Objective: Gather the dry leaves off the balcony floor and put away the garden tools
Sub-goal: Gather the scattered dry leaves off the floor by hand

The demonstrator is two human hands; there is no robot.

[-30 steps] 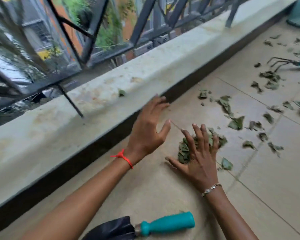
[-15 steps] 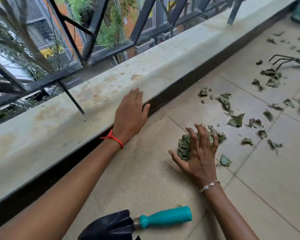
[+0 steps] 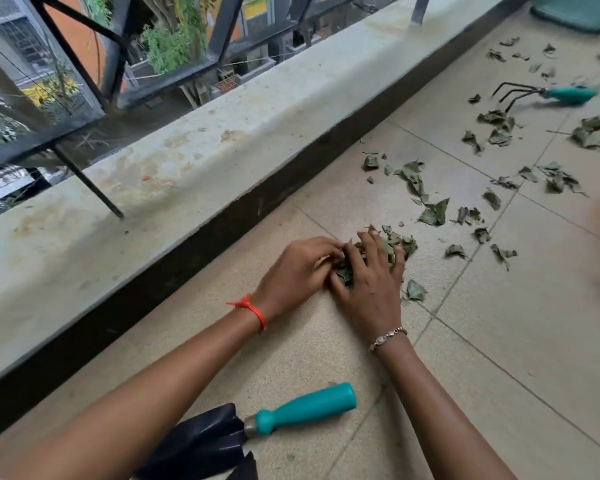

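Observation:
A small pile of dry green-grey leaves (image 3: 401,243) lies on the beige floor tiles near the ledge. My left hand (image 3: 297,271) is at the pile's left side, its fingers curled into the leaves. My right hand (image 3: 371,287) lies on top of the pile with its fingers spread, and it hides most of the pile. A trowel with a black blade (image 3: 201,441) and a teal handle (image 3: 309,407) lies on the floor between my forearms. At the far right lies a hand rake (image 3: 565,94) with a teal handle and black prongs.
Loose leaves (image 3: 433,213) are scattered over the tiles to the right, with a larger clump (image 3: 596,133) near the rake. A concrete ledge (image 3: 222,140) with a dark metal railing runs along the left. A teal cushion (image 3: 575,12) lies at the top right.
My left hand has come down off the ledge and now meets the right hand at the leaf pile. The right hand has stayed on the pile.

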